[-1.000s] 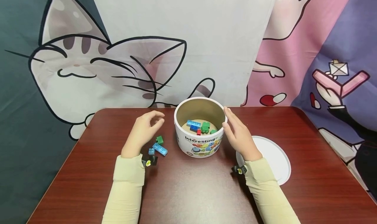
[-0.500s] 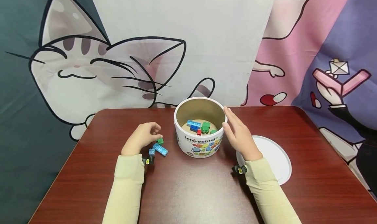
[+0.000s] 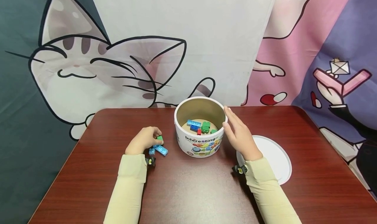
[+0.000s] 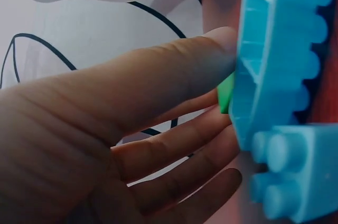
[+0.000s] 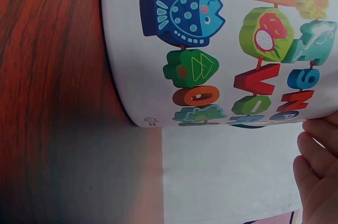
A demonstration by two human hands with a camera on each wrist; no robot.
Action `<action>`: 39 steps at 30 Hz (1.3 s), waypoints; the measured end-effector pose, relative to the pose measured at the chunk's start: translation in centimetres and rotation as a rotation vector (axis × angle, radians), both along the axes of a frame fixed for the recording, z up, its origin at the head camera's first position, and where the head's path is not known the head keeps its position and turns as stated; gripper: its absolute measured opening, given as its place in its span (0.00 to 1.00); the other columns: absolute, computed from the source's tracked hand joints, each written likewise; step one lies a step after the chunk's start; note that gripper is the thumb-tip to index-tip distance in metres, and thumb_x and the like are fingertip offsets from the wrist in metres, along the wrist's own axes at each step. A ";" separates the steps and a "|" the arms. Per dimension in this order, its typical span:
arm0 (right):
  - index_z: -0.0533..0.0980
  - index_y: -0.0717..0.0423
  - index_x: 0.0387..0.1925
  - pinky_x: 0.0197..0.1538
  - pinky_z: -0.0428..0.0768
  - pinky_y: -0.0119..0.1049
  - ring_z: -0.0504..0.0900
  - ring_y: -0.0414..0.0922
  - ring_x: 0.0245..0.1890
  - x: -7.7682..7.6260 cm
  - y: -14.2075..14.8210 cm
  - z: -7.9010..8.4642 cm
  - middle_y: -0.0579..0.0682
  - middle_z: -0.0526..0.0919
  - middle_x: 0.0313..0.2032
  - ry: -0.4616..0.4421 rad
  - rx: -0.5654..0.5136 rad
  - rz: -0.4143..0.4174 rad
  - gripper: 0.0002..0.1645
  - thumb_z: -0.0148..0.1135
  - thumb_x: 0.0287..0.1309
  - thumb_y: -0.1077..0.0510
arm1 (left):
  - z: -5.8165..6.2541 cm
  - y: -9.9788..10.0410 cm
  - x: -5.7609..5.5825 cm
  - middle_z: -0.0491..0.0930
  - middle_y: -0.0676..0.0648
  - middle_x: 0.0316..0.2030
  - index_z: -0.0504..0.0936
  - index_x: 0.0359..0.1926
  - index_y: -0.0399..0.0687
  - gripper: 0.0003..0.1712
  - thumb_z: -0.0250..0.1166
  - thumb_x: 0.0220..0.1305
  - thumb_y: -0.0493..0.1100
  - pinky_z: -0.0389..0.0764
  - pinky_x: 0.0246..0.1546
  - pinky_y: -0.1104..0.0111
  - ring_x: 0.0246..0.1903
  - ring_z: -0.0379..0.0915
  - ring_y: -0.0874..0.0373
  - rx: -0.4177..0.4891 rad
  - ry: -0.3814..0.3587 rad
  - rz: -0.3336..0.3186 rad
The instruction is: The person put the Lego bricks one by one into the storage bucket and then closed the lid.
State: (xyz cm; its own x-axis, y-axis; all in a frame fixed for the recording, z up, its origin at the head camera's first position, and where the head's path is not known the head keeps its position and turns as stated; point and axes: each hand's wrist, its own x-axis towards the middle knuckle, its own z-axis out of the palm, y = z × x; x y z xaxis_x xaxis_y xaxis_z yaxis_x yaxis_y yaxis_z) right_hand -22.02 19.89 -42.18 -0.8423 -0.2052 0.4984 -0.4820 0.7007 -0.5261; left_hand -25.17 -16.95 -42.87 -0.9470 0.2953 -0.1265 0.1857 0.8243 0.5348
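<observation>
My left hand (image 3: 144,140) is low over the table, left of the bucket. Its thumb and fingers pinch a small green toy brick (image 3: 160,138), mostly hidden behind the thumb in the left wrist view. Just on the near side of that hand lie a long light-blue brick (image 3: 161,150) and a small light-blue brick (image 3: 151,151). The white printed bucket (image 3: 200,149) stands upright, with several blue, green and red bricks (image 3: 205,127) on its floor. Against the bucket's right side rests my right hand (image 3: 240,139), fingers extended at the rim.
A round white lid (image 3: 275,158) lies flat on the brown table (image 3: 188,191), partly beneath the right forearm. Behind the table's far edge hangs a printed cloth (image 3: 221,47) with cartoon figures.
My left hand has come down onto the green brick, its thumb and fingers closing round it. The right hand, the bucket and the lid stay in place.
</observation>
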 end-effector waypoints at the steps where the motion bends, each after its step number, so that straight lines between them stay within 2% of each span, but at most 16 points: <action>1: 0.60 0.52 0.77 0.72 0.63 0.56 0.62 0.51 0.75 0.0 0.0 0.0 0.53 0.64 0.75 0.001 -0.001 0.000 0.35 0.54 0.74 0.51 | -0.1 0.0 0.0 0.84 0.41 0.41 0.84 0.46 0.35 0.18 0.75 0.57 0.40 0.80 0.51 0.54 0.45 0.79 0.47 0.001 0.002 0.000; 6: 0.60 0.52 0.77 0.71 0.63 0.57 0.63 0.54 0.74 0.0 0.0 -0.1 0.53 0.64 0.75 -0.001 -0.006 0.001 0.35 0.53 0.75 0.49 | -0.2 0.0 -0.1 0.84 0.42 0.40 0.84 0.45 0.36 0.16 0.75 0.57 0.39 0.80 0.49 0.54 0.44 0.79 0.48 0.004 0.007 0.004; 15: 0.60 0.51 0.77 0.72 0.63 0.56 0.63 0.54 0.74 0.0 0.0 -0.2 0.53 0.64 0.75 -0.004 -0.011 -0.002 0.36 0.57 0.71 0.56 | -0.3 0.1 -0.3 0.84 0.42 0.39 0.83 0.46 0.36 0.15 0.73 0.59 0.38 0.80 0.47 0.54 0.41 0.78 0.49 0.005 0.030 -0.010; 22: 0.60 0.52 0.77 0.71 0.63 0.56 0.64 0.57 0.73 -0.1 0.1 -0.3 0.54 0.64 0.75 -0.003 -0.008 0.000 0.35 0.52 0.75 0.49 | -0.1 0.4 -0.4 0.83 0.41 0.39 0.83 0.47 0.36 0.16 0.72 0.60 0.39 0.81 0.47 0.54 0.42 0.78 0.48 0.008 0.100 -0.006; 30: 0.60 0.52 0.77 0.72 0.63 0.55 0.63 0.55 0.74 -0.1 0.1 -0.2 0.53 0.64 0.75 -0.014 -0.004 -0.005 0.36 0.56 0.73 0.54 | 0.4 0.6 -0.3 0.83 0.40 0.42 0.82 0.49 0.37 0.18 0.73 0.61 0.41 0.79 0.49 0.53 0.44 0.78 0.47 0.059 0.180 0.007; 39: 0.60 0.52 0.77 0.71 0.63 0.57 0.63 0.54 0.74 0.0 0.0 0.0 0.53 0.64 0.74 -0.007 -0.006 -0.001 0.35 0.55 0.74 0.52 | 1.1 1.0 0.1 0.81 0.42 0.44 0.82 0.52 0.40 0.19 0.73 0.62 0.43 0.78 0.52 0.52 0.47 0.77 0.46 0.141 0.277 0.022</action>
State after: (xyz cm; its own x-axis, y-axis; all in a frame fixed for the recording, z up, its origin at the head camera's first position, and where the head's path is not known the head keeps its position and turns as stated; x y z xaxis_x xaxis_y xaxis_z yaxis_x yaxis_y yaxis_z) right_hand -22.03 19.88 -42.18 -0.8460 -0.2017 0.4936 -0.4777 0.6981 -0.5334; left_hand -25.11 -15.94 -41.76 -0.9460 0.2709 0.1778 0.3233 0.7508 0.5761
